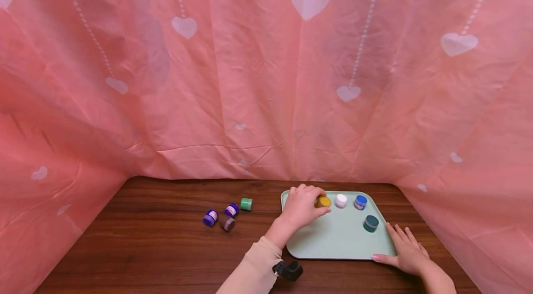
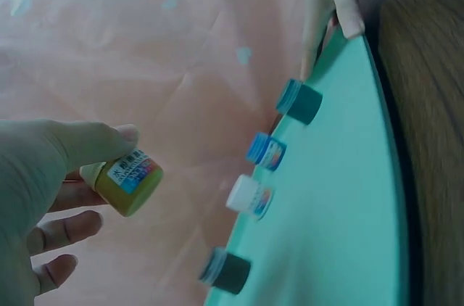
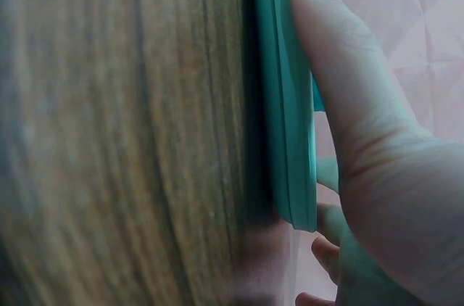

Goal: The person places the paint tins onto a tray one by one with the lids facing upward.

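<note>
Tray (image 1: 333, 244), left hand (image 1: 301, 206) and yellow jar (image 1: 325, 202) at a wooden table (image 1: 145, 238)

The left hand grasps the yellow jar between thumb and fingers; in the left wrist view, the outer fingers extend free below it. The jar is held over the rear left part of the tray and, in that same view, appears clear of its surface. The right hand (image 1: 407, 251) rests at the front right corner, its fingers extended and spread: thumb on the front rim, the others along the right edge.

Upright on the tray are a white jar (image 1: 341, 200), a blue jar (image 1: 360, 202) to its right near the rear edge, and a dark green jar (image 1: 371, 223) in front of the blue one. The left wrist view also shows a dark jar (image 2: 226, 271) beside the white jar.

On the table, left of the tray, two purple jars (image 1: 210, 217) (image 1: 231, 210), a brown jar (image 1: 227, 224) and a green jar (image 1: 246, 204) form a loose group. A cream sleeve (image 1: 251, 266) and a black band (image 1: 287, 270) encircle the left arm. Behind hangs a pink curtain (image 1: 258, 76) with pale hearts.
</note>
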`<action>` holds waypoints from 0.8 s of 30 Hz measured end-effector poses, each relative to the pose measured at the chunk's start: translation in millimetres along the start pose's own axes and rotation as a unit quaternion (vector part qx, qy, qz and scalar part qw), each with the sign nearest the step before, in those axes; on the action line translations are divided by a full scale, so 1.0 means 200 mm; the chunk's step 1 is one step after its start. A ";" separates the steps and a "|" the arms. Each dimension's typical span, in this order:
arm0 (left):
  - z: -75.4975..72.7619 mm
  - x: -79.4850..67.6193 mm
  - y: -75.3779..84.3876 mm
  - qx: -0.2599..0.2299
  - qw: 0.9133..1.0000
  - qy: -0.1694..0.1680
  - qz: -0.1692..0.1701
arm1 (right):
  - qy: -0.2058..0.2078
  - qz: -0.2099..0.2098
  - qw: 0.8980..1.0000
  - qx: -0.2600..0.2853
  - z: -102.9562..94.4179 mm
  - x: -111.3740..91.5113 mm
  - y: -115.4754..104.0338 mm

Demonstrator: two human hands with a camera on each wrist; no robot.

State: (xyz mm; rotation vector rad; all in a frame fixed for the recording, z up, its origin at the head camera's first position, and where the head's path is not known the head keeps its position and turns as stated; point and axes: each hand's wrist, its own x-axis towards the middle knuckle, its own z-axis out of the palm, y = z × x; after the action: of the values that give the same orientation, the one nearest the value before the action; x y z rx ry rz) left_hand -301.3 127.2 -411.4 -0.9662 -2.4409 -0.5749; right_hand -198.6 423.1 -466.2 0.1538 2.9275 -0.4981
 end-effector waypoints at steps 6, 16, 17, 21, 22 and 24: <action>0.08 0.03 0.05 -0.043 0.998 0.000 -0.044 | 0.013 -0.010 1.000 -0.007 0.00 0.00 0.00; 0.25 0.04 0.15 -0.087 0.990 -0.006 -0.107 | 0.017 -0.008 1.000 -0.010 0.01 -0.01 -0.01; 0.27 0.04 0.16 -0.093 0.989 -0.009 -0.114 | 0.018 -0.008 1.000 -0.011 0.01 -0.01 -0.01; 0.33 0.05 0.19 -0.120 0.983 -0.025 -0.140 | 0.018 -0.005 1.000 -0.011 0.01 -0.02 -0.01; 0.35 0.05 0.20 -0.129 0.981 -0.028 -0.145 | 0.017 -0.004 1.000 -0.011 0.01 -0.02 0.00; 0.38 0.06 0.22 -0.143 0.977 -0.030 -0.153 | 0.014 -0.002 1.000 -0.011 0.01 -0.02 0.00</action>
State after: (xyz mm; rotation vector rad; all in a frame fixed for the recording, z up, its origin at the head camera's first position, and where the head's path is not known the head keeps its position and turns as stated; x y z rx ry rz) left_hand -296.8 201.7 -457.1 -0.7215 -2.6301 -1.0405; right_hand -195.2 422.6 -467.5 0.1519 2.9600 -0.4687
